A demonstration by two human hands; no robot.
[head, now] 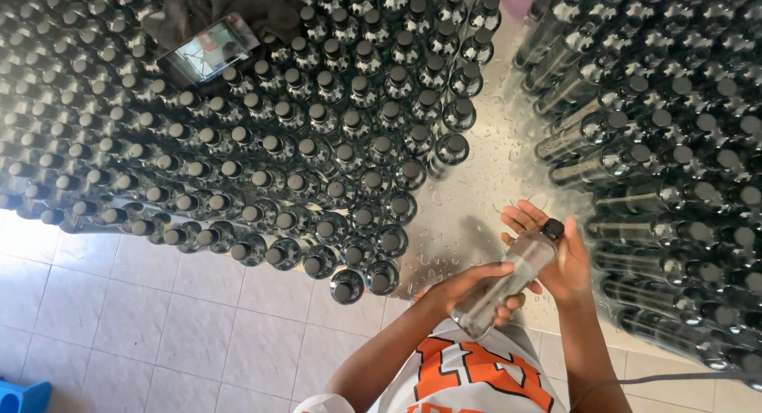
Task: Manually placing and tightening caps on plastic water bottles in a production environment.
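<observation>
Meanwhile the left hand (476, 287) wraps its fingers around a clear bottle (506, 282), and the right hand (556, 258) curls at its black cap (552, 229) above the wet steel table (468, 214).

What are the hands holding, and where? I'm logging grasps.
A clear bottle: left hand wraps its body, right hand grips the black cap.

I see one clear bottle (505, 283) with a black cap (552, 229), tilted so the cap points far and right, its base near me. It sits at the near right; it looks filled, though glare hides that.
</observation>
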